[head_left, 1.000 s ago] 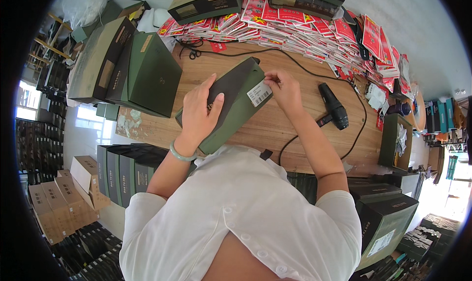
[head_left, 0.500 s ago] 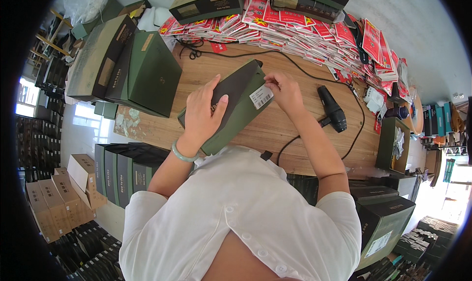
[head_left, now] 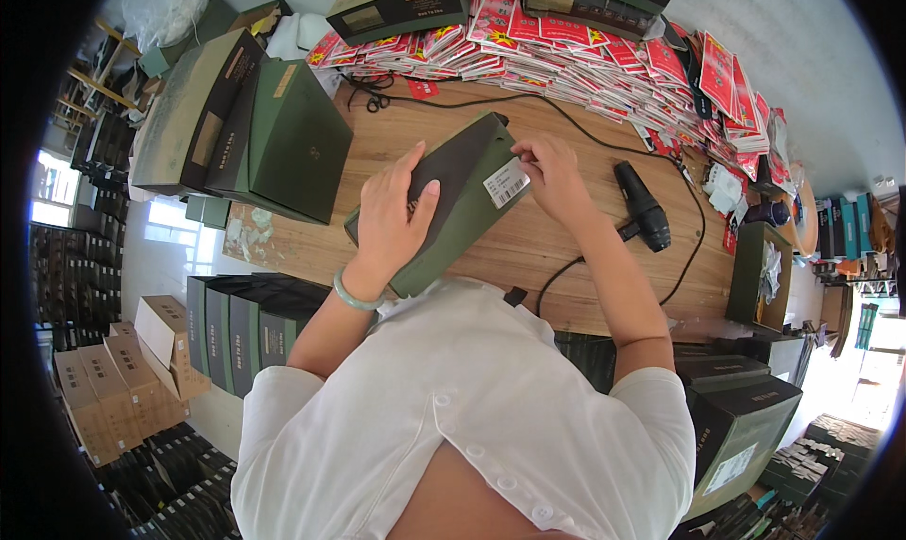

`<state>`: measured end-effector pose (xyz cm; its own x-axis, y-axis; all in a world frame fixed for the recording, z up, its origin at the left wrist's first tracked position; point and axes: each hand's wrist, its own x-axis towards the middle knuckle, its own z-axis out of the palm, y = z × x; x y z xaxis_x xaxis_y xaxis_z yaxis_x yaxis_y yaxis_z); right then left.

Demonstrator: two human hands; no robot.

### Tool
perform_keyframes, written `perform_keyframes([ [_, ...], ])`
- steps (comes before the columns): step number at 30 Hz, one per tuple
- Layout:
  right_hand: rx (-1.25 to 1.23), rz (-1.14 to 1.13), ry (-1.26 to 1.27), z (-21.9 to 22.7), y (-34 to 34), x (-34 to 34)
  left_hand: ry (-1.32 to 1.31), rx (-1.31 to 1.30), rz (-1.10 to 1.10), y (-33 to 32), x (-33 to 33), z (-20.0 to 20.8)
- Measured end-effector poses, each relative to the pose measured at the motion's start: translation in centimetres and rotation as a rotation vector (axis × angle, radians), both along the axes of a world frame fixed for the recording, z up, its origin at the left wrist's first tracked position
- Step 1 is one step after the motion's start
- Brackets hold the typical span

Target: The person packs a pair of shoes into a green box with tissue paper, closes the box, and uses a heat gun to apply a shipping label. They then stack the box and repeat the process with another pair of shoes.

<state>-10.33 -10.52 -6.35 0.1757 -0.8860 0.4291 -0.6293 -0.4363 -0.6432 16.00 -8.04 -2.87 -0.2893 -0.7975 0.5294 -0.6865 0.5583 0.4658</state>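
A dark green and brown shoe box [head_left: 477, 186] lies slantwise on the wooden table in front of me. My left hand [head_left: 392, 210], with a pale bangle at its wrist, rests flat on the lid, fingers stretched and thumb apart. At the box's far right edge, the fingers of my right hand [head_left: 547, 167] are pinched together on the upper corner of a white barcode label [head_left: 507, 182]. That label sits on the green side of the box; the fingertips partly hide its corner.
A black hair dryer [head_left: 642, 207] lies to the right, its cord looping over the tabletop [head_left: 566, 233]. Large green boxes [head_left: 297, 143] stand at the left. Piled red printed cards [head_left: 566, 63] line the back, near black scissors [head_left: 376, 98]. An open box [head_left: 758, 276] is at the right edge.
My right fingers have shifted slightly along the label's corner. The left hand and the box stay nearly where they were; the whole view has moved a little.
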Motion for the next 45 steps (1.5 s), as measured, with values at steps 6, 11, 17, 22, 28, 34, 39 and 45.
perform_keyframes([
  [6,0.143,-0.201,-0.209,0.1,1.4,0.9,0.000,0.057,0.005,-0.1,0.2,0.1],
  [11,0.149,-0.253,-0.241,-0.6,0.6,1.7,-0.001,-0.005,-0.005,-0.2,0.1,-0.1],
  [17,-0.072,-0.252,-0.058,-1.3,0.5,2.2,-0.005,0.025,-0.003,-0.2,0.1,0.0],
  [22,-0.003,-0.310,0.010,-0.9,1.2,2.3,-0.015,0.000,-0.001,-0.1,0.1,-0.2],
  [28,0.330,-0.306,-0.341,0.1,0.9,1.0,-0.018,0.015,0.000,-0.1,0.0,0.0],
  [34,0.172,-0.139,-0.186,-0.4,1.0,0.5,-0.018,0.037,-0.003,-0.5,0.3,-0.2],
  [39,0.068,-0.184,-0.026,-0.4,0.8,1.0,-0.009,0.002,-0.013,-0.4,0.1,-0.1],
  [45,0.255,-0.172,0.038,1.2,1.9,1.0,-0.013,0.027,-0.009,-0.2,0.1,0.0],
])
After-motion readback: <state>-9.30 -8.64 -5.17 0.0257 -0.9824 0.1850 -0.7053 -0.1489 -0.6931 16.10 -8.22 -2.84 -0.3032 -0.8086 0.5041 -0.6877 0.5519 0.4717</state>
